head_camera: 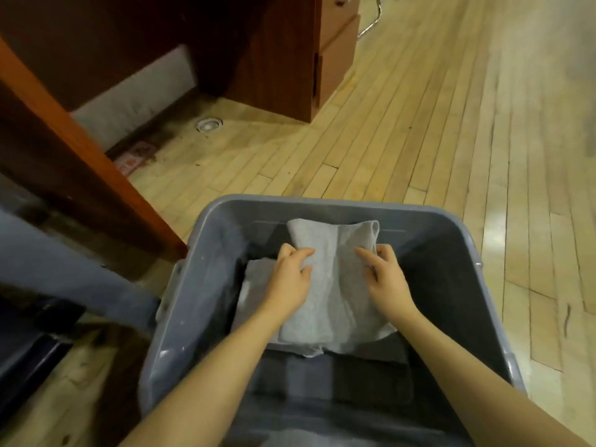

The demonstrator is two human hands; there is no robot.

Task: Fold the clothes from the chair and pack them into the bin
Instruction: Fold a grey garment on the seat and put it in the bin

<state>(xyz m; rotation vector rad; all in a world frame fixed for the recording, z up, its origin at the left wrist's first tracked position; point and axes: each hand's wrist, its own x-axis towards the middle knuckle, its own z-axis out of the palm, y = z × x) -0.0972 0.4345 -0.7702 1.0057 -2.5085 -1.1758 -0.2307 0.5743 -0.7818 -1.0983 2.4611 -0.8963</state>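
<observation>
While each hand, left (288, 279) and right (385, 279), grips one folded grey garment (335, 285), one grey bin (448, 221) beneath

Blue-grey bin (325, 206) holding light grey folded cloth (332, 285) above darker grey clothes (332, 379). Pale yellow striped plank floor (419, 124); reddish-brown desk (283, 53).
</observation>
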